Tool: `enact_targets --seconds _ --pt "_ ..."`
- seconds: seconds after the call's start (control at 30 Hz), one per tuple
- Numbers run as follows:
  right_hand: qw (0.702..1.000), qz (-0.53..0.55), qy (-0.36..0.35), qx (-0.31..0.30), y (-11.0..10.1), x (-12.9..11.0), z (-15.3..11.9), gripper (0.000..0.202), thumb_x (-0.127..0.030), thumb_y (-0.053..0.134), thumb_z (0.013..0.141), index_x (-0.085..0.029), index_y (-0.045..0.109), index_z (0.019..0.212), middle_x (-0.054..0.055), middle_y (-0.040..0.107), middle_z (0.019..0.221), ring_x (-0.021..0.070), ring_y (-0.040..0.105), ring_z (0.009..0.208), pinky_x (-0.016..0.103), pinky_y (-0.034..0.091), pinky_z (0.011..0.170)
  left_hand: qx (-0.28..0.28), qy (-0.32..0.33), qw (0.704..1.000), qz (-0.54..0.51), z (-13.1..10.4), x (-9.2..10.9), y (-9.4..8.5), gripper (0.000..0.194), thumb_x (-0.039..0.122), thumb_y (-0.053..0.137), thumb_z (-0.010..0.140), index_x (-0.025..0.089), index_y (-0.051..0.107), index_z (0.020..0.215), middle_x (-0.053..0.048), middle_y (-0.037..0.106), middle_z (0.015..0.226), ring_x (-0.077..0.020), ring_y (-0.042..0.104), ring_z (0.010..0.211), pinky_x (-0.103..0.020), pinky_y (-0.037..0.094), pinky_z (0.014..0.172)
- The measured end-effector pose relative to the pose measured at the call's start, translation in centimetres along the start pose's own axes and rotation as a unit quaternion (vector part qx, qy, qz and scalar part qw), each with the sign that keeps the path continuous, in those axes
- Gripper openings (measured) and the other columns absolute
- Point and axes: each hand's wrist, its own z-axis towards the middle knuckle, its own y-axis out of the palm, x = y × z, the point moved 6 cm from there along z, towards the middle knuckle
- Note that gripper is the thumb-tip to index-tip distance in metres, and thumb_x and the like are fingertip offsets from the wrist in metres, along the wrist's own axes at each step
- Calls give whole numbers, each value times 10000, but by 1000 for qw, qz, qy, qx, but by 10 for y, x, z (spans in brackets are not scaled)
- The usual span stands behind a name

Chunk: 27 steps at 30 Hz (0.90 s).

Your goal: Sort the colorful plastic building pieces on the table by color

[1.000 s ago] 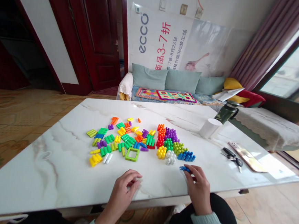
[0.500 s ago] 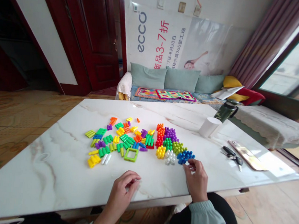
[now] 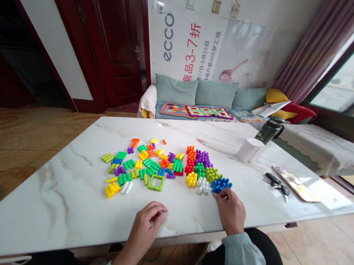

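The left hand (image 3: 150, 223) rests near the close edge of the table (image 3: 75, 210), with its fingers softly curled and a little gap by the thumb. I see nothing in it. The right hand (image 3: 232, 212) has its fingers bent, and the tips are at the near side of the blue blocks (image 3: 221, 185). I can't tell if it has hold of one, because the hand hides the spot.

The step in hand looks like setting a blue bit in with the other blue ones. The next move calls for light fingers, I think, so the blocks close by don't get bumped.

The white blocks (image 3: 202, 186) are just left of the blue, then the yellow blocks (image 3: 191, 180). The lime blocks (image 3: 213, 175), green blocks (image 3: 199, 170) and red blocks (image 3: 189, 167) stand behind. Purple blocks (image 3: 203, 158) and orange blocks (image 3: 191, 153) are at the back of the bunch. Well to the left, loose blocks (image 3: 139, 164) lie all mixed up, with a green square (image 3: 150, 182) near them. Farther off, past the blocks, stand a white cup (image 3: 249, 150) and a flask (image 3: 268, 131)
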Motion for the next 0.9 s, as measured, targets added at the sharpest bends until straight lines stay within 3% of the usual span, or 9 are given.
enact_targets --seconds 0.3,0.4,0.47,0.6,0.7,0.8,0.9 --pt "1000 -1 -8 5 -1 1 4 249 -472 587 757 -241 565 667 -11 607 625 165 537 543 264 321 497 -3 -19 1000 -15 -1 -1 1 164 179 526 880 181 687 854 -64 687 870 -172 665 789 -245 548 665" --pt "995 78 -22 58 -3 -8 -9 292 -514 604 753 -231 567 689 -5 588 614 161 535 529 279 385 527 4 -29 999 -26 -1 1 -1 163 148 533 862 176 692 850 -62 682 860 -167 659 777 -241 540 660" --pt "983 158 -57 72 2 -27 -26 309 -526 612 769 -222 567 734 -4 577 610 151 528 515 278 424 545 9 -41 999 -34 -1 2 -1 167 125 536 849 175 695 857 -61 684 857 -165 658 777 -236 538 659" --pt "950 255 -165 -73 37 -89 -64 201 -416 576 849 -216 584 866 -1 610 674 133 519 505 256 437 524 22 -59 997 -47 -1 4 -2 174 124 534 857 177 698 882 -64 688 852 -167 661 781 -238 547 676" --pt "940 221 -210 -151 59 -123 -81 111 -308 539 865 -218 604 872 14 652 748 143 579 570 250 428 544 22 -57 997 -52 -1 3 -4 174 136 527 870 180 695 884 -63 695 865 -167 667 785 -240 553 688" --pt "948 163 -222 -164 66 -133 -85 125 -258 514 876 -224 618 817 18 666 791 151 622 631 243 402 561 49 -37 998 3 -1 -3 -21 178 154 512 887 186 688 893 -59 697 879 -172 665 794 -255 554 699" --pt "949 152 -222 -166 64 -132 -86 146 -235 505 885 -222 614 790 15 654 788 141 614 638 232 387 577 147 0 973 177 1 -7 -59 196 176 493 903 186 687 923 -81 690 940 -226 634 913 -366 514 868"
